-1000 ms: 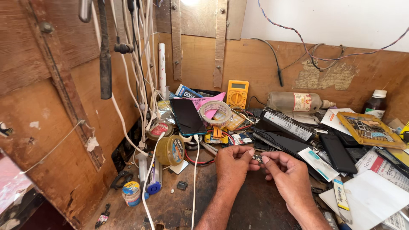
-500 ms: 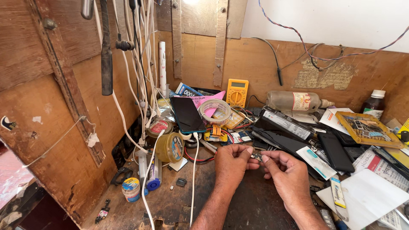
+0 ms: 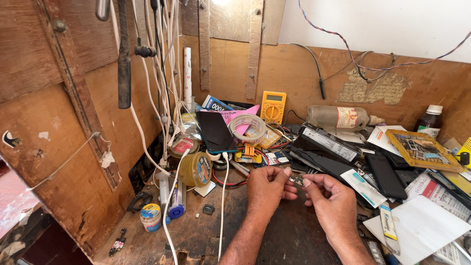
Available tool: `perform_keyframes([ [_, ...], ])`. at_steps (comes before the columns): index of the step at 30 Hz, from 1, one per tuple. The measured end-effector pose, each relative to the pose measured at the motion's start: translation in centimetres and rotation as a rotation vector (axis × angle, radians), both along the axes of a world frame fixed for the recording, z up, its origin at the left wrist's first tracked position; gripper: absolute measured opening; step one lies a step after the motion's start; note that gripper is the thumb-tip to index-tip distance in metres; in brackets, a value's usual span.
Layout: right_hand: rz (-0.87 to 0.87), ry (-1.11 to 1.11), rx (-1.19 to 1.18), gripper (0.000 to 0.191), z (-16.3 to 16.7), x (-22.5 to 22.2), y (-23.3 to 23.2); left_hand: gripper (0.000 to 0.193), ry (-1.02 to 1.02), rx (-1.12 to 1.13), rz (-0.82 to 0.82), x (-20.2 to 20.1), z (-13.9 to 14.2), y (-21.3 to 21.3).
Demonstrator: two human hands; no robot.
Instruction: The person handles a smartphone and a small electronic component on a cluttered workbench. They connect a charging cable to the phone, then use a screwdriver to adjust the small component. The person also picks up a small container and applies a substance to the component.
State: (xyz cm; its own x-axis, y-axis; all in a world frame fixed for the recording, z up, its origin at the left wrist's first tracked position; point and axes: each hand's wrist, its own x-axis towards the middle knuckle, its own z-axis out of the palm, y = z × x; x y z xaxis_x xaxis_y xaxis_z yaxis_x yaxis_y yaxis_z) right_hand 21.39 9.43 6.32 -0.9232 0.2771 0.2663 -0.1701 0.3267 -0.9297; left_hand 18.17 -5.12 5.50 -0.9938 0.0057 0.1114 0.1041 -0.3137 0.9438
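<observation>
1. Wooden bench (image 3: 147,230), walled by board at the back and left, carries everything; clutter fills its back and right side, so the small bare patch at the front middle is the sensible place to keep the work low, where a dropped piece would be easy to find.
2. Left hand (image 3: 265,187) and right hand (image 3: 332,199) meet over that front patch, each pinched narrow on one end of a small part (image 3: 296,179) held between the fingertips.
3. A light, steady pinch from both sides, with wrists resting on the bench, looks like the best way to handle something this small.
4. White cable (image 3: 223,196) runs down from the phone (image 3: 216,130) just left of the left hand; keeping clear of it should avoid a snag.
5. Tape roll (image 3: 248,128) and yellow meter (image 3: 273,106) sit toward the back, well apart from the hands.
6. Hard to make out: what the part is, since fingertips cover most of it. Both forearms are cut off at the frame's bottom, and the bench's right edge runs out of view.
</observation>
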Motion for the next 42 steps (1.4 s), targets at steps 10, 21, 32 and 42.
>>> perform_keyframes([
  [10, 0.017, 0.028, 0.009, 0.019, 0.03, 0.39, -0.62, 0.025, 0.006, 0.036, -0.005, -0.13, -0.50, -0.30],
  [21, 0.054, 0.110, 0.057, 0.017, -0.52, 0.53, -0.61, 0.020, -0.029, 0.178, -0.039, 0.05, -0.72, -0.71],
  [32, 0.041, 0.072, 0.090, 0.018, 0.10, 0.91, -0.82, 0.021, -0.024, 0.163, -0.038, 0.50, -0.02, -0.88],
  [42, 0.093, 0.106, 0.049, 0.019, -0.50, 0.70, -0.43, 0.020, -0.011, 0.177, -0.016, 0.26, -0.43, -0.61],
])
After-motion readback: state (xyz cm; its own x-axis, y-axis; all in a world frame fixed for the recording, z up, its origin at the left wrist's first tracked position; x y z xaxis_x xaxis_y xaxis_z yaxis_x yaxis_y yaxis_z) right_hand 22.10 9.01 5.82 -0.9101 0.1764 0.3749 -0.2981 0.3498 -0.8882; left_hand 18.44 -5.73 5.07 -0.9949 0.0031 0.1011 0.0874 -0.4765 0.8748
